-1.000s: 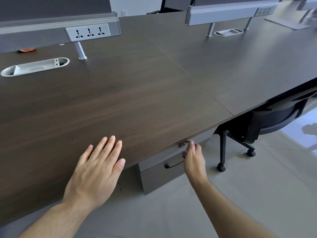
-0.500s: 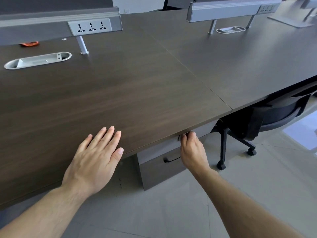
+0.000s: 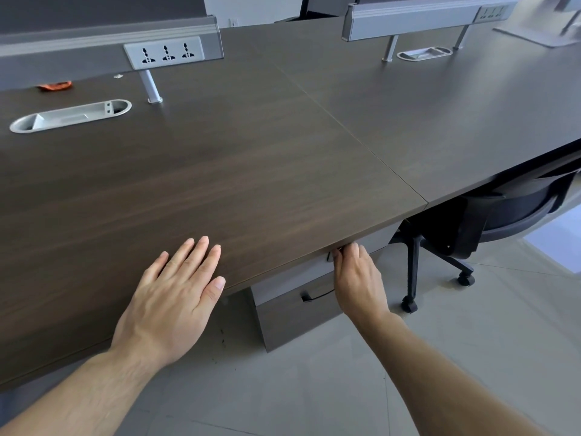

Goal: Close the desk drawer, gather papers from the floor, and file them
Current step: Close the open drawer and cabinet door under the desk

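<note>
A grey drawer unit hangs under the front edge of the dark wooden desk. Its top drawer sits almost fully under the desk edge. My right hand presses against that drawer's front, fingertips up at a small metal lock just below the desktop. A black handle shows on the lower drawer front, left of my wrist. My left hand lies flat, fingers spread, on the desktop near its front edge. No papers are in view.
A black office chair on castors stands under the neighbouring desk at right. Grey partitions with a socket strip line the back. A cable tray and a small orange object lie at the back left. Grey tiled floor lies below.
The top drawer has slid inward under the desk edge, pushed by my right hand. My left hand has stayed flat on the desktop.
</note>
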Demonstrator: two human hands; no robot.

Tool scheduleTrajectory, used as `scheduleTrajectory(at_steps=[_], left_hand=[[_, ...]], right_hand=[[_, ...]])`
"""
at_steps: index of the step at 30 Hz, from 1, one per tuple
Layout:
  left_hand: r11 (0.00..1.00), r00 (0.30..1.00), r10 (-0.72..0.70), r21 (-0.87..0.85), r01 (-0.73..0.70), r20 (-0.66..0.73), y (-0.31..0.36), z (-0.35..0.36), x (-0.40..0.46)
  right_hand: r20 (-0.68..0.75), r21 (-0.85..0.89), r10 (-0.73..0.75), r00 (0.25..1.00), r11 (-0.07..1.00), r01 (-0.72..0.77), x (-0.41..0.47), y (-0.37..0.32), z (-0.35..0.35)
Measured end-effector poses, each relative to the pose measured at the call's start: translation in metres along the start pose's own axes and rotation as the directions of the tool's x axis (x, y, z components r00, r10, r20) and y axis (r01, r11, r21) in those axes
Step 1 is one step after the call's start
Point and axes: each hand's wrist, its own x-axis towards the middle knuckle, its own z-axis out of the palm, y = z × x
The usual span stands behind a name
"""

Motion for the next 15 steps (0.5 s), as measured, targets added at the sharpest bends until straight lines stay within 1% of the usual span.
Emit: scheduleTrajectory(at_steps=[2, 4, 5, 7, 10, 15], left_hand=[[1.0, 1.0, -0.002, -0.005, 0.002, -0.005, 0.0, 0.0, -0.001], [1.0, 1.0, -0.005, -0.012, 0.005, -0.013, 0.0, 0.0, -0.001], [1.0, 1.0, -0.004, -0.012, 0.003, -0.012, 0.0, 0.0, 0.0], [1.0, 1.0, -0.001, 0.0, 0.001, -0.011, 0.0, 0.001, 0.001], [1.0, 1.0, 0.001, -0.002, -0.001, -0.011, -0.001, 0.002, 0.0], [1.0, 1.0, -0.002, -0.006, 0.002, -0.011, 0.0, 0.001, -0.001]], right_hand=[[-0.043, -0.118, -0.086, 0.995, 0.99, 0.08, 0.0, 0.005, 0.003], [-0.048, -0.208, -0.11, 0.993, 0.973, 0.098, 0.001, 0.01, -0.001], [-0.039, -0.224, -0.102, 0.994, 0.97, 0.091, 0.002, 0.013, -0.005], [-0.028, -0.186, -0.08, 0.996, 0.98, 0.073, 0.004, 0.014, -0.011], [-0.057, -0.113, -0.055, 0.997, 0.992, 0.048, -0.001, 0.006, -0.007], [-0.057, -0.054, 0.023, 0.998, 0.998, -0.026, -0.007, 0.001, -0.004]])
